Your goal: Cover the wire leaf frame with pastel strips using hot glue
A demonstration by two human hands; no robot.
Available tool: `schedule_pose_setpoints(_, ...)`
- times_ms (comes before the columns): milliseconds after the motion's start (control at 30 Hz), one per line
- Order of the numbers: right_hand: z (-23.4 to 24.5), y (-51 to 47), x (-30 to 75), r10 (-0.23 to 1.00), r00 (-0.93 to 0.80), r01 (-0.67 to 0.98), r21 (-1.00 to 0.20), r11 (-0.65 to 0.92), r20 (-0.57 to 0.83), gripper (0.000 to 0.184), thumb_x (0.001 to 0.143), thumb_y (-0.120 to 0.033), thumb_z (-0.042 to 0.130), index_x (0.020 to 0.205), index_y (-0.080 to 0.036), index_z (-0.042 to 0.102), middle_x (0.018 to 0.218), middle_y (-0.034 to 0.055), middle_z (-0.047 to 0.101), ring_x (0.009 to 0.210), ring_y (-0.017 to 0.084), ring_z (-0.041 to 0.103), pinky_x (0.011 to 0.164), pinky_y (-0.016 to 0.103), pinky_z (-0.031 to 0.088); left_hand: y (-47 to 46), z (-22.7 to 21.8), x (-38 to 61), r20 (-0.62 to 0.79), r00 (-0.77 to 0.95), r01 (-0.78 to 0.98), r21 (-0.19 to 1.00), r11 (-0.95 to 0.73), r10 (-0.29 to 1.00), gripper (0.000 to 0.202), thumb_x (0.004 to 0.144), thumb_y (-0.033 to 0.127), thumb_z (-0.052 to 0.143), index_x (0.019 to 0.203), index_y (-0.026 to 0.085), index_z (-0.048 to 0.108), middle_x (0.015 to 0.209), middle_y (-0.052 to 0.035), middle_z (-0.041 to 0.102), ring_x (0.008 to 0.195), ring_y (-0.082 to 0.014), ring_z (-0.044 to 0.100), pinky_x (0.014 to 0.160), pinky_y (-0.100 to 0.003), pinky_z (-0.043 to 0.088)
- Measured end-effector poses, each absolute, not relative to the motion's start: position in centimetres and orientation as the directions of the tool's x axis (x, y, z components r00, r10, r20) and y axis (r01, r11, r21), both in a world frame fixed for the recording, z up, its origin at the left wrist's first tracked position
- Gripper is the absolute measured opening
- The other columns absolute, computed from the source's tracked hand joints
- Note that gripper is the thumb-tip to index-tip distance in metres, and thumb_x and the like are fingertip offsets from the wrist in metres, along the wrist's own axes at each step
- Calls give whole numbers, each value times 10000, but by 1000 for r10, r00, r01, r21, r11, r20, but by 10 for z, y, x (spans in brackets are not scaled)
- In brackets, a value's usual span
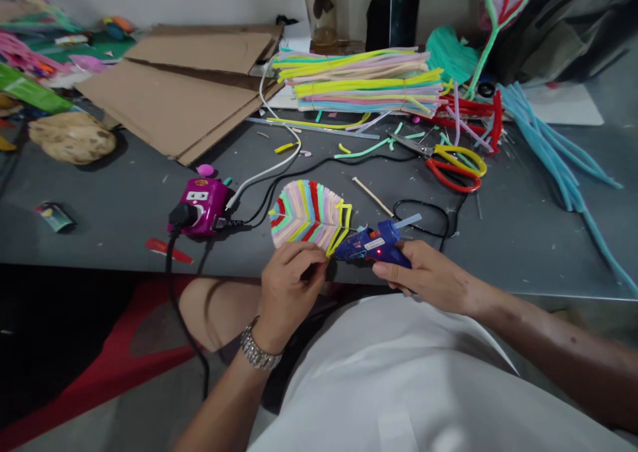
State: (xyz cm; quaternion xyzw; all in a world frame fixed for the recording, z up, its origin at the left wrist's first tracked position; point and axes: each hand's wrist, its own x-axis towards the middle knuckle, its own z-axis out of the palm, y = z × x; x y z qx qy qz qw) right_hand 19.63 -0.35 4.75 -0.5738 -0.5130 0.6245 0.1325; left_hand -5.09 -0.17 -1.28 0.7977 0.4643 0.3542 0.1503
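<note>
A leaf-shaped piece of striped pipe cleaners [304, 214] lies near the table's front edge, banded in yellow, red, green, blue and lilac. My left hand [294, 282], a metal watch on its wrist, pinches the leaf's lower edge by a yellow pipe cleaner [343, 229]. In my right hand [423, 272] is a blue hot glue gun [371, 244], its small red light lit and a clear glue stick poking out of its back. The gun's nozzle points left and meets the leaf's lower right edge beside my left fingertips; whether it touches, I cannot tell.
Scissors [456, 166] with yellow and red handles lie behind the gun, near a thin stick [373, 197]. Pipe cleaner bundles [363, 83] and cardboard sheets [184, 100] fill the back. A purple power adapter [207, 203] stands left, cables trailing. Blue pipe cleaners [553, 146] lie right.
</note>
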Motion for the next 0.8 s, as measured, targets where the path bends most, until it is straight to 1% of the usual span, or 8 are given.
schedule_pose_setpoints(167, 47, -4, 197, 759, -328, 418, -807, -418, -563, 360, 851, -534, 613, 726, -204, 538, 555, -63, 464, 519, 94, 369, 521, 261, 289, -1, -12, -49, 409, 321, 645, 566, -513, 854, 121, 914, 78, 631, 912, 197, 653, 920, -41, 716, 882, -186, 674, 816, -332, 540)
schedule_pose_setpoints(367, 45, -5, 198, 753, -330, 421, -803, -422, -569, 374, 854, -546, 616, 721, -206, 533, 561, -61, 462, 519, 96, 379, 513, 261, 287, -1, -14, -49, 413, 329, 658, 544, -520, 849, 142, 884, 60, 634, 889, 200, 659, 926, -43, 702, 892, -191, 676, 819, -339, 544)
schedule_pose_setpoints(567, 45, -4, 198, 763, -318, 432, -803, -411, -562, 366, 846, -542, 624, 730, -203, 548, 555, -56, 476, 514, 102, 397, 527, 266, 315, -1, -14, -49, 397, 330, 648, 564, -512, 856, 150, 897, 54, 620, 884, 201, 648, 936, -48, 707, 894, -183, 672, 829, -344, 548)
schedule_pose_setpoints(800, 45, -4, 197, 772, -319, 422, -812, -404, -550, 360, 840, -538, 620, 726, -205, 544, 548, -59, 466, 512, 102, 392, 526, 266, 313, -2, -14, -52, 378, 323, 643, 585, -494, 868, 147, 899, 63, 621, 868, 204, 646, 938, -45, 711, 909, -177, 678, 852, -342, 554)
